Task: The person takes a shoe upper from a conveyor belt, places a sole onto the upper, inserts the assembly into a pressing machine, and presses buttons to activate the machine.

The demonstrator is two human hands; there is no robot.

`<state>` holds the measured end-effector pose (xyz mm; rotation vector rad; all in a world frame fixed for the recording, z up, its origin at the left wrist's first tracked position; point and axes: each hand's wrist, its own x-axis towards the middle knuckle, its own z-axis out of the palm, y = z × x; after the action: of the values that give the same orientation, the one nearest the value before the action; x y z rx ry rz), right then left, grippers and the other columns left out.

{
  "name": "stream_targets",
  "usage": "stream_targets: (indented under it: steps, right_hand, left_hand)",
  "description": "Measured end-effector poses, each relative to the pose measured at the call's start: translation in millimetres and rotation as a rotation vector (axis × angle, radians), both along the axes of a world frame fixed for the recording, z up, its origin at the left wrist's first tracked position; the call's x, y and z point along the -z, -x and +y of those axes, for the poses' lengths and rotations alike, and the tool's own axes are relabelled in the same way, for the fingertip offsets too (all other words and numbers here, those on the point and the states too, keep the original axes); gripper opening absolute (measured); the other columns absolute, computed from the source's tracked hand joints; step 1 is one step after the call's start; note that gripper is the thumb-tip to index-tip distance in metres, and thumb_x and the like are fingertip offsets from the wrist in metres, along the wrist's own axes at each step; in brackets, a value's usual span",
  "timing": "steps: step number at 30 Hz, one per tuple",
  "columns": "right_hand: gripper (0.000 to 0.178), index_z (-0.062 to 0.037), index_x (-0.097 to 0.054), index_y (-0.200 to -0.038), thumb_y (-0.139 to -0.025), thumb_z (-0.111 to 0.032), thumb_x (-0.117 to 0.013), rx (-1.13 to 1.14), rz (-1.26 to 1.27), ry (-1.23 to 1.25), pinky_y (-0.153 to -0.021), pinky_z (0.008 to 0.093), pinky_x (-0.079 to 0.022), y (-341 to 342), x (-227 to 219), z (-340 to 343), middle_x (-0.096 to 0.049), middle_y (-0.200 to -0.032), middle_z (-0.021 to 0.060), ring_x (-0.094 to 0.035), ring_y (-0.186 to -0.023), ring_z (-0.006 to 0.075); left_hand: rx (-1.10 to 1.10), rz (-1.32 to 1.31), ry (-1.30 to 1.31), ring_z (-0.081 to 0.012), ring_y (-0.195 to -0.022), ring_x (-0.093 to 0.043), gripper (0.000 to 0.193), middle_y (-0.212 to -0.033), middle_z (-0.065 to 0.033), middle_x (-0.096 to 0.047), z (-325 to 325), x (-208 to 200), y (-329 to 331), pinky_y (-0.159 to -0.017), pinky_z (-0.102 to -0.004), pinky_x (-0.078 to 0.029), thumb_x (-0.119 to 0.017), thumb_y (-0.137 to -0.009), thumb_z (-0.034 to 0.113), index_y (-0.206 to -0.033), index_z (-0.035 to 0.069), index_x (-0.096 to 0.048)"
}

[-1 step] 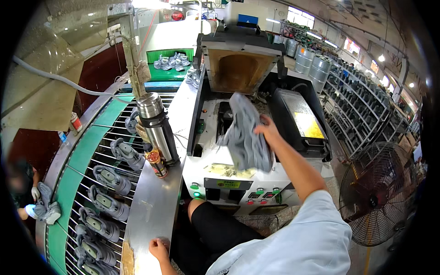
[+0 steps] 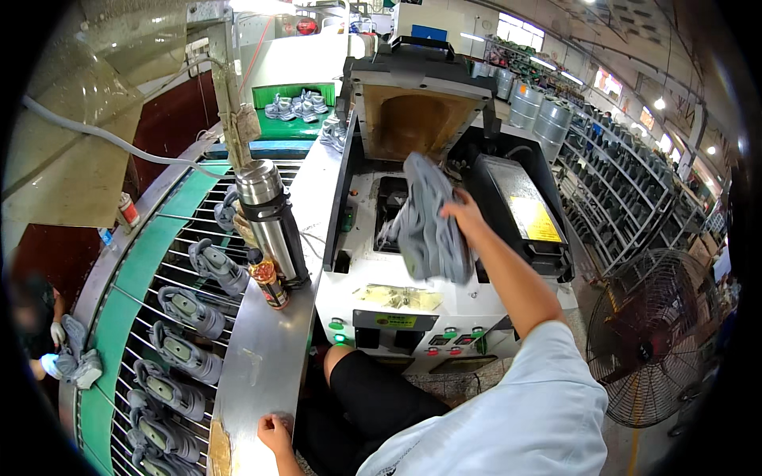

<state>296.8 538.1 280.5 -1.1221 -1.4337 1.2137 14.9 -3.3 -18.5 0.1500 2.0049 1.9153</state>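
A grey sneaker (image 2: pixel 435 226) is held up in my right hand (image 2: pixel 467 217), sole side turned partly toward me and slightly blurred. My fingers grip it along its right side. It hangs over the front of a white press machine (image 2: pixel 337 297), before the raised lid (image 2: pixel 417 119) with its brown hollowed pad. My left hand (image 2: pixel 275 432) rests at the edge of the metal counter (image 2: pixel 258 369), fingers curled in, with nothing visible in them. Behind the shoe, a dark recess (image 2: pixel 389 198) in the machine is partly hidden.
Several grey shoes (image 2: pixel 190 311) stand on the roller conveyor (image 2: pixel 171 274) at left. A steel flask (image 2: pixel 274 230) and a sauce bottle (image 2: pixel 268 279) stand on the counter. Another person's gloved hand (image 2: pixel 58 333) holds a shoe at far left. A fan (image 2: pixel 643 341) stands at right.
The sneaker in my right hand has risen slightly and swung a little more upright. My left hand stays at the counter edge.
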Motion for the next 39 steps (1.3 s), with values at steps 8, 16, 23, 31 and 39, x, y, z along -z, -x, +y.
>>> stream_targets:
  steps: [8, 16, 23, 31, 39]
  right_hand:
    - [0.092, -0.004, -0.05, -0.131, -0.05, -0.042, -0.073, 0.373, -0.897, 0.025, -0.093, 0.0354, -0.047, 118, -38, 118, -0.059, -0.123, 0.0219, -0.057, -0.115, 0.0317]
    - [0.096, -0.0092, -0.041, -0.141, -0.061, -0.056, -0.069, 0.304, -1.117, 0.128, -0.106, 0.0377, -0.037, 153, 29, 108, -0.041, -0.143, 0.0203, -0.043, -0.13, 0.0334]
    - [0.077, -0.0039, -0.044, -0.136, -0.083, -0.059, -0.054, 0.172, -1.123, -0.213, -0.105, 0.0447, -0.034, 121, 43, 46, -0.041, -0.136, 0.0287, -0.04, -0.127, 0.0411]
    - [0.009, -0.0061, -0.062, -0.073, -0.075, -0.014, -0.066, -0.202, -0.564, -0.869, -0.066, 0.0389, -0.049, -43, 115, -184, -0.063, -0.078, 0.0131, -0.06, -0.075, 0.0324]
    - [0.008, -0.0044, -0.066, -0.071, -0.075, -0.012, -0.066, -0.413, -0.618, -0.331, -0.057, 0.0374, -0.047, -106, 185, -305, -0.06, -0.067, 0.012, -0.059, -0.062, 0.03]
  left_hand:
    - [-0.071, 0.141, 0.061, -0.0094, -0.052, -0.052, 0.008, -0.06, -0.0043, -0.054, 4, 14, -8, -0.045, -0.0216, -0.041, -0.055, -0.082, 0.002, -0.075, -0.001, -0.056]
    - [-0.048, 0.287, 0.187, -0.0115, -0.057, -0.056, 0.008, -0.066, -0.0071, -0.06, -12, 17, -9, -0.052, -0.0226, -0.045, -0.056, -0.083, 0.0, -0.082, -0.004, -0.063]
    - [-0.01, 0.525, 0.354, -0.015, -0.063, -0.059, 0.014, -0.069, -0.0067, -0.063, -1, 15, -1, -0.06, -0.0277, -0.048, -0.056, -0.084, 0.007, -0.08, -0.004, -0.064]
    - [0.221, -0.386, -0.43, -0.0254, -0.119, -0.044, 0.054, -0.134, -0.0146, -0.045, 137, -51, -50, -0.098, -0.0383, -0.037, -0.043, -0.098, 0.039, -0.133, -0.001, -0.04]
    - [0.492, -0.731, -0.712, -0.0263, -0.113, -0.052, 0.054, -0.125, -0.013, -0.05, 234, -56, -70, -0.095, -0.0378, -0.041, -0.04, -0.098, 0.043, -0.127, -0.001, -0.044]
